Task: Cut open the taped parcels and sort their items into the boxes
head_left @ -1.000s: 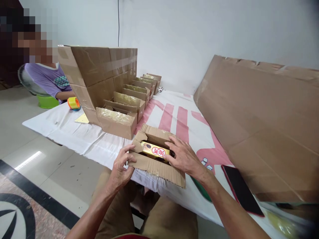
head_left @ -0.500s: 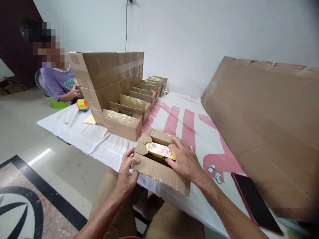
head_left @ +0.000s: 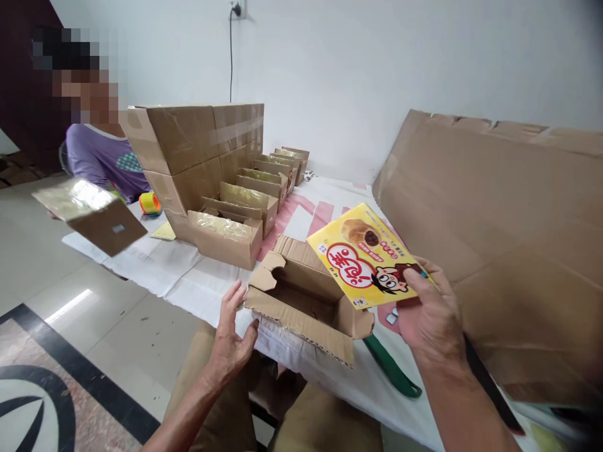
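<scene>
My right hand grips a yellow snack box by its lower right corner, thumb on the printed face. The box is tilted, with a filled-bun picture and a cartoon face towards me. Below and left of it, a small cardboard carton stands on the table with its flaps open; the part of its inside that shows holds nothing. At the carton's left end is my left hand, thumb and fingers apart, fingertips at the flap's edge. Whether they touch it is hard to tell.
Several open cartons line up beside a wall of taped cartons. A co-worker sits at left, near a raised carton and a tape roll. A green handle, a phone and a large cardboard sheet are at right.
My right hand has lifted the yellow snack box out of the carton, up and right. My left hand's grip on the flap has loosened. A carton has appeared raised at the left, by the co-worker.
</scene>
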`<state>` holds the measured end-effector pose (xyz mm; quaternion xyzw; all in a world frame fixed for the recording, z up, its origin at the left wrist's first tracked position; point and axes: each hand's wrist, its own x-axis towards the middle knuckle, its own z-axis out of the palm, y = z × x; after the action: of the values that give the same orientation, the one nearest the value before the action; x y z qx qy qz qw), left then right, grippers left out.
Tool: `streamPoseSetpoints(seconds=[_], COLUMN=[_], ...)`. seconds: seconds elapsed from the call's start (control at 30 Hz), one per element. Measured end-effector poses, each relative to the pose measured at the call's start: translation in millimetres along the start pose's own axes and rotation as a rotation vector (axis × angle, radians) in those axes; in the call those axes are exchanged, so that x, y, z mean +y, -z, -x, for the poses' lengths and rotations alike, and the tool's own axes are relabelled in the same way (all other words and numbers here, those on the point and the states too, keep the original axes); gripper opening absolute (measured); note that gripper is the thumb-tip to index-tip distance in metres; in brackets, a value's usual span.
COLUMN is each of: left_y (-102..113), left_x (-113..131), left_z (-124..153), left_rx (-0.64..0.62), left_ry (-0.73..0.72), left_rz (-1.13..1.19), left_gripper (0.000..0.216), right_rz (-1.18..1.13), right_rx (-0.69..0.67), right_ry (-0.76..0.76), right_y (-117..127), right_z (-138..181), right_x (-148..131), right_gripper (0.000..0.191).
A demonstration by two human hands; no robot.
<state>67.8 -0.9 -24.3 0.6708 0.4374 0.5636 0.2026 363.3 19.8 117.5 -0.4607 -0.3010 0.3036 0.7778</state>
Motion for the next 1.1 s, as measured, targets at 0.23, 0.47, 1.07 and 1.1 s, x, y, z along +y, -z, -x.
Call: streamPoseSetpoints(seconds=[0.23,0.47,1.07,1.1], left_y=[15.3,-13.8,25.9,34.1], left_x=[-54.1,-102.1,-148.8,-149.4], left_z=[-29.1,-86.9,-115.1,-116.1], left_rx=[0.206,0.234,0.325,0.306], left_ry=[0.407,0.593,0.623,0.637], left_rz=[0.138,0.151,0.036,0.042], left_gripper=[0.061,0.080,0.054,0.050], right_rz=[0.027,0.052,0.101,0.104], right_rx=[0.079,0.095,0.121,0.121], right_ry=[-0.022,-0.049,0.036,0.050], right_y=[11.2,14.6,3.8,4.6], right_z=[6.6,7.3,-0.7,0.8], right_x=[-12.4,-14.5,-7.2,-7.9], right_gripper=[0.048,0.048,0.039,0.042])
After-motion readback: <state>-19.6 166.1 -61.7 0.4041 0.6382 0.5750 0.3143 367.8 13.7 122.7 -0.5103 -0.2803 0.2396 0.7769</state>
